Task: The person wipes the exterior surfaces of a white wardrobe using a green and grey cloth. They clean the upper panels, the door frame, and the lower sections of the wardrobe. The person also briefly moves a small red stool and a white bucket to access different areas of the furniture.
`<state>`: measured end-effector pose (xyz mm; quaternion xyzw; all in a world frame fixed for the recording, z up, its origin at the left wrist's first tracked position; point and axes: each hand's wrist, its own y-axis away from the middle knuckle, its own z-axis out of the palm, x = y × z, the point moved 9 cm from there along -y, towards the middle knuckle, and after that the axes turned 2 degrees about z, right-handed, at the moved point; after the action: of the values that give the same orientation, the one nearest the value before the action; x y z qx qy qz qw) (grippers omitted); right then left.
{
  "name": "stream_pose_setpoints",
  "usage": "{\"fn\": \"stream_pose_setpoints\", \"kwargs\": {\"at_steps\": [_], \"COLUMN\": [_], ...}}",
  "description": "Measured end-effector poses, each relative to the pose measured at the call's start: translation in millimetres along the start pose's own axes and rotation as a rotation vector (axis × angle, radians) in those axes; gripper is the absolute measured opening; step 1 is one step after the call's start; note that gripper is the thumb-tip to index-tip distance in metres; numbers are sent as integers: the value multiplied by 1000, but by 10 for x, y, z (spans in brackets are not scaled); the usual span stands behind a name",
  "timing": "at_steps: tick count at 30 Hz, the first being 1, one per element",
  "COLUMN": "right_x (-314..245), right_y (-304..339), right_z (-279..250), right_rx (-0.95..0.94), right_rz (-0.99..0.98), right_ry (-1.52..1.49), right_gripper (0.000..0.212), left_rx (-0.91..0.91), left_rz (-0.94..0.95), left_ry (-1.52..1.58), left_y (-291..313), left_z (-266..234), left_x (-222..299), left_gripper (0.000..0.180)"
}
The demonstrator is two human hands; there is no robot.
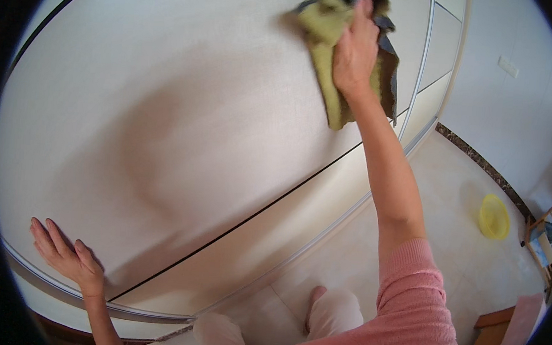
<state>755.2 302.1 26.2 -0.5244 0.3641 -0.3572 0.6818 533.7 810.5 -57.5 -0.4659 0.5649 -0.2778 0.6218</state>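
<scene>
As left hand (68, 258) rests, right hand (358, 51) holds cloth (326, 27)

While the left hand's loosely spread fingers touch the pale, black-lined panel (197, 123), the right hand's blurred fingers lie close together over the yellow-green and gray cloth at the panel's upper right. A yellow basin (494, 217) stands on light floor (442, 189) near a white wall (518, 39).
</scene>
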Motion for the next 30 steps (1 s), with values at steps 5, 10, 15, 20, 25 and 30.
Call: {"fn": "stream_pose_setpoints", "kwargs": {"at_steps": [5,10,15,20,25,30], "right_x": [385,-1065,-1501,-749,101,-546], "right_y": [148,528,166,-401,-815,-781], "right_z": [90,141,144,285,88,185], "right_rx": [-238,-327,-580,-406,-322,-167], "right_rz": [304,-117,-355,-237,213,-332], "right_ry": [-56,-137,-54,-115,-152,62], "right_gripper": [54,42,69,67,63,63], "left_rx": [-18,-5,-3,-25,-42,-91], "left_rz": [-7,-13,6,8,-1,-26], "left_ry": [-19,-13,-12,-29,-20,-71], "left_y": [-45,-81,-96,-32,-6,-1], "left_z": [-69,-71,-64,-25,60,39], "left_x": [62,115,114,-16,36,-83], "left_gripper": [59,60,60,61,62,64]}}
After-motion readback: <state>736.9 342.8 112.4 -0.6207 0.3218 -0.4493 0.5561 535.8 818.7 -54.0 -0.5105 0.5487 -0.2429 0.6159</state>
